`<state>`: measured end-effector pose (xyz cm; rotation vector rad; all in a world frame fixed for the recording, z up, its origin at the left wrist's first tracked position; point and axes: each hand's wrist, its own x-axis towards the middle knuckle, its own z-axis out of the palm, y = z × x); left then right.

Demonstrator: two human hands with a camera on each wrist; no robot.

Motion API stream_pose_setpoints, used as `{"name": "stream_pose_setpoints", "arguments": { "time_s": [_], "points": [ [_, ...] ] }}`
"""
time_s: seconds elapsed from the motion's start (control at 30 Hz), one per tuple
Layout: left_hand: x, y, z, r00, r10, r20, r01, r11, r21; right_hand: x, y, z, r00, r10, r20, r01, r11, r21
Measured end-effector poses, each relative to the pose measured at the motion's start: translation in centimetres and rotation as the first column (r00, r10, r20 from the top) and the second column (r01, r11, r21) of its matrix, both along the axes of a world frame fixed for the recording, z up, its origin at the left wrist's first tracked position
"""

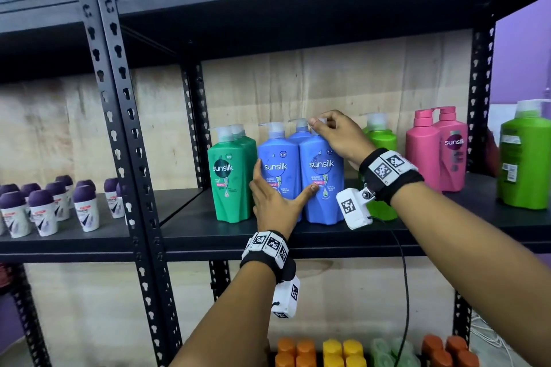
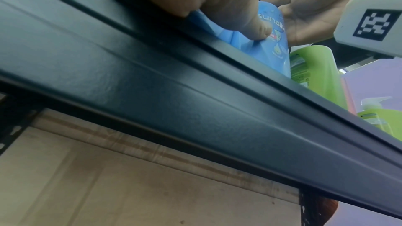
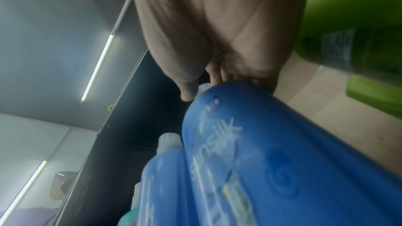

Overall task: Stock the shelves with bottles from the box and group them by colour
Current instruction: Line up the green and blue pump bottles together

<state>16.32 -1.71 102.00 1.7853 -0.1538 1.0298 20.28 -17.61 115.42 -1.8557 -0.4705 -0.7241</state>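
Standing upright on the black shelf point(image 1: 190, 229), the front right blue bottle point(image 1: 320, 185) is pinched at its pump top by the curled fingers of the right hand point(image 1: 338, 135). The left hand point(image 1: 275, 202) is laid flat across the blue group, its fingers straight against the front left blue bottle point(image 1: 275, 170) and its thumb stretched over to touch the label of the front right one. In the left wrist view the thumb point(image 2: 254, 31) is seen pressed on the blue plastic just above the shelf's front edge. The two front blue bottles are set side by side and touching, and a third blue bottle point(image 1: 299, 132) is partly seen behind them.

Two dark green bottles point(image 1: 231, 182) are placed just left of the blue group, one behind the other. A light green bottle point(image 1: 381, 140) is partly hidden behind the right wrist, and two pink bottles point(image 1: 436, 149) are grouped further right. Another light green bottle point(image 1: 524, 158) is seen at the far right edge.

On the neighbouring shelf to the left, small white bottles with purple caps point(image 1: 44, 208) are lined up in rows. Orange, yellow and pale green caps point(image 1: 322, 351) are visible on the shelf below.
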Motion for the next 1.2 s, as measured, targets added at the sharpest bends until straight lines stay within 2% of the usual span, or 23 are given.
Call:
{"name": "stream_pose_setpoints", "arguments": {
  "time_s": [0.1,0.37,0.53,0.87,1.2],
  "points": [
    [0.1,0.1,-0.1,1.0,-0.005,0.011,0.005,1.0,0.0,0.3,0.5,-0.9,0.999,-0.016,0.037,0.014,0.998,0.056],
    [-0.4,0.2,0.1,1.0,0.019,0.003,-0.019,0.999,0.028,-0.1,0.4,-0.8,0.991,-0.098,0.091,0.106,0.991,-0.088],
    [-0.5,0.1,0.2,1.0,0.03,-0.003,-0.03,0.999,0.033,-0.5,0.1,-0.4,0.998,-0.035,0.048,0.04,0.993,-0.113],
    [-0.3,0.1,0.0,1.0,0.017,0.01,-0.017,0.999,0.029,-1.2,0.1,-0.1,0.99,0.135,-0.029,-0.136,0.99,-0.045],
    [-0.3,0.1,0.0,1.0,0.021,0.018,-0.022,0.999,0.028,-1.3,0.2,-0.4,0.99,0.141,-0.011,-0.142,0.989,-0.045]
  ]
}}
